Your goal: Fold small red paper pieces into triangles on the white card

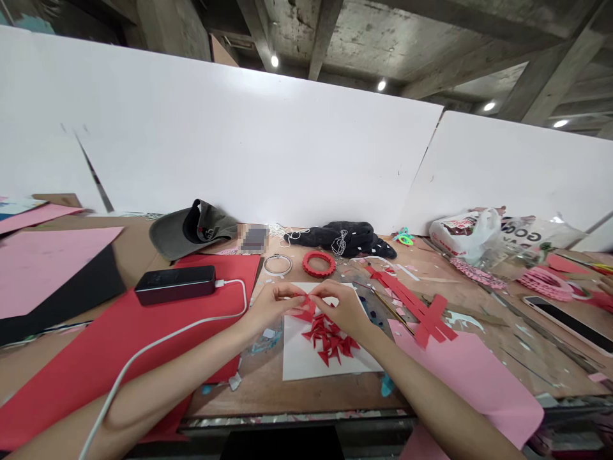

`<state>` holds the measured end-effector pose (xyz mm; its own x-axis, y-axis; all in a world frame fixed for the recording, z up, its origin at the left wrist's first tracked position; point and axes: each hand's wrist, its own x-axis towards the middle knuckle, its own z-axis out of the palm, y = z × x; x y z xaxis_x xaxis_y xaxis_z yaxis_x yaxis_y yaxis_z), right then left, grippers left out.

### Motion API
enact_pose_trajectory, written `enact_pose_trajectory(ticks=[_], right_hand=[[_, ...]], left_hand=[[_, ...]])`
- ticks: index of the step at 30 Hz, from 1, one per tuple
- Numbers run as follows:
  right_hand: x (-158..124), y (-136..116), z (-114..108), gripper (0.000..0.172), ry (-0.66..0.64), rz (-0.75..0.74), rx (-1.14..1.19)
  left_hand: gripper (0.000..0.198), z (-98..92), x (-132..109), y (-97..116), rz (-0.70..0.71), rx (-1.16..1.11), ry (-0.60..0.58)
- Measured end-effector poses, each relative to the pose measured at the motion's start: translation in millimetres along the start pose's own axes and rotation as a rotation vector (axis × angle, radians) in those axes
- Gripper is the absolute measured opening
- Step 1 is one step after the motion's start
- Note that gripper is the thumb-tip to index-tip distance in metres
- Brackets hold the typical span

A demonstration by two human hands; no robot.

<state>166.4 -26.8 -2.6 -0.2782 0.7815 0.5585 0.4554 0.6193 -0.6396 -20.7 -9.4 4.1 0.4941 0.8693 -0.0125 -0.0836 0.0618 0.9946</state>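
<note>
My left hand (271, 308) and my right hand (339, 308) meet at the fingertips over a white sheet (299, 361). Both pinch a small folded piece of red paper (306, 305). Just below them, a cluster of folded red paper triangles (329, 338) lies on the sheet, its front part uncovered and its top end close under my fingers. The piece between my fingers is partly hidden by them.
A black power bank (175, 284) with a white cable (167, 332) lies on red paper (96, 364) to the left. Red paper strips (416, 306) and pink paper (479, 390) lie to the right. A red paper ring (318, 263) and a metal hoop (278, 264) sit behind. White boards stand beyond.
</note>
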Motion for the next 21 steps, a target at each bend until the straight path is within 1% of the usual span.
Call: enact_pose_trajectory(ticks=[4, 7, 10, 12, 14, 16, 18, 19, 21], right_hand=[[-1, 4, -2, 0.014, -0.033, -0.212, -0.124], [-2, 10, -6, 0.019, -0.074, -0.333, -0.222], [-2, 11, -9, 0.025, -0.099, -0.399, -0.300], [-2, 9, -9, 0.029, -0.122, -0.393, -0.273], [-2, 6, -7, 0.026, -0.099, -0.295, -0.170], [-1, 4, -4, 0.019, -0.035, -0.099, -0.035], [0, 3, -1, 0.015, 0.000, 0.098, 0.090], [0, 4, 1, 0.014, 0.000, 0.165, 0.141], [0, 5, 2, 0.014, -0.018, 0.236, 0.216]], left_hand=[[0.026, -4.6, -1, -1, -0.060, -0.125, -0.027], [0.028, -4.2, -2, 2, -0.133, -0.241, -0.019], [0.028, -2.8, -2, 4, -0.174, -0.322, -0.005], [0.029, -3.0, -1, 3, -0.185, -0.322, 0.008], [0.030, -4.5, -1, 1, -0.177, -0.293, 0.021], [0.030, -6.1, 0, -1, -0.152, -0.252, 0.027], [0.030, -6.8, 0, -2, -0.116, -0.194, 0.032], [0.031, -6.6, 0, -2, -0.097, -0.164, 0.037], [0.031, -5.0, 0, -2, -0.060, -0.113, 0.059]])
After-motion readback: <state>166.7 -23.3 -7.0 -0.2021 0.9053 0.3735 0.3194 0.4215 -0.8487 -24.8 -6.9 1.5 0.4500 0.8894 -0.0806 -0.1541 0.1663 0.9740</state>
